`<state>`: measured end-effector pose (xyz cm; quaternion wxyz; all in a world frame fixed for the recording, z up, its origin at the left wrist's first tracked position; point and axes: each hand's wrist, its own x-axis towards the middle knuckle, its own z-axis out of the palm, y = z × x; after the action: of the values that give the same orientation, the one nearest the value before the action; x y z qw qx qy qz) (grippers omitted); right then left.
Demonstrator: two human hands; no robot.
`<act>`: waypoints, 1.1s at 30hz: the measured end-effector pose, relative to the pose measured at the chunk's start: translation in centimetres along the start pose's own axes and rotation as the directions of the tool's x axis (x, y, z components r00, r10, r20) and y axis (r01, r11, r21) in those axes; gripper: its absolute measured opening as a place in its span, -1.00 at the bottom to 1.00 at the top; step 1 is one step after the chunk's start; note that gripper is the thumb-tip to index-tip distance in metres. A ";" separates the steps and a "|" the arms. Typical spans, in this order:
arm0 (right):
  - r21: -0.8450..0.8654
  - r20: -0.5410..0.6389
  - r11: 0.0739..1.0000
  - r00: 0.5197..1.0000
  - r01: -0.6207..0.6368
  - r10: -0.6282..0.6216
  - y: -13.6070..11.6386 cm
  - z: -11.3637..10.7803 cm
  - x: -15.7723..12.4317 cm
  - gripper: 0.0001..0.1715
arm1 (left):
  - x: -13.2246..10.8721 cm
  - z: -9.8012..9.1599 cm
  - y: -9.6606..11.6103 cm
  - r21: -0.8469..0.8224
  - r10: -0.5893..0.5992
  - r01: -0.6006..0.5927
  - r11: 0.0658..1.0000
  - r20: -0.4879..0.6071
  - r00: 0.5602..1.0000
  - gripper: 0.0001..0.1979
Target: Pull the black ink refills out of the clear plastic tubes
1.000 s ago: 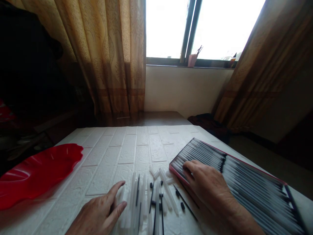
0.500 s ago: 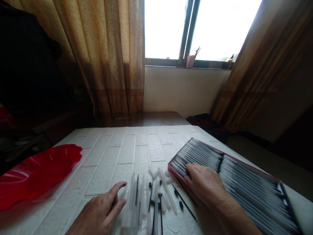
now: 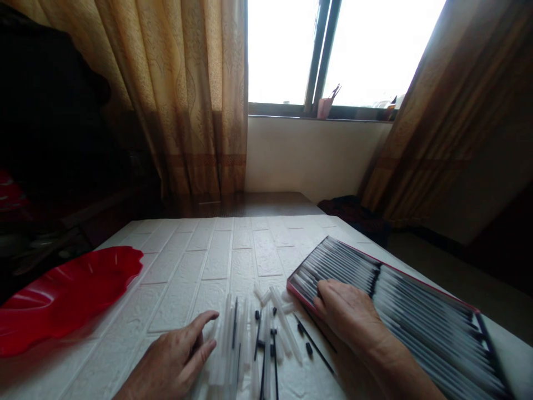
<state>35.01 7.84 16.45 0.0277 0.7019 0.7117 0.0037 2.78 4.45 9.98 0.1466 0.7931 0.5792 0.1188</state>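
My left hand [image 3: 172, 355] rests on the table with thumb and forefinger apart, beside a loose group of clear plastic tubes [image 3: 227, 350]. It holds nothing. Thin black rods [image 3: 316, 347] and small black caps [image 3: 308, 349] lie scattered among and to the right of the tubes. My right hand [image 3: 345, 305] is closed over the near left part of a shallow, pink-edged box [image 3: 308, 304]. Its fingers are curled down, and their tips and anything in them are hidden. Packed side by side in the box are two sections of clear, dark-cored tubes [image 3: 425, 305].
A red scalloped plastic tray [image 3: 70, 300] lies at the table's left. The table [image 3: 179, 294] has a white brick-patterned cover. Beyond it are a dark wooden surface [image 3: 266, 203], patterned curtains [image 3: 187, 100] and a window with a pink cup [image 3: 325, 108] on its sill.
The whole view has shifted very slightly. Both hands keep almost the same place and pose, and the loose tubes, rods and caps lie as before.
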 end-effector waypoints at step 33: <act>0.953 -0.078 0.244 0.923 0.180 -0.377 -3.2 1.0 -0.6 -0.73 | 0.4 -2.3 1.8 0.085 0.437 -0.471 0.878 -0.545 0.716 -0.77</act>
<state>31.85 7.13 15.36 -0.3312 0.4406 0.6826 -0.4799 3.67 4.53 12.77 -0.0355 0.8378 0.3802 0.3902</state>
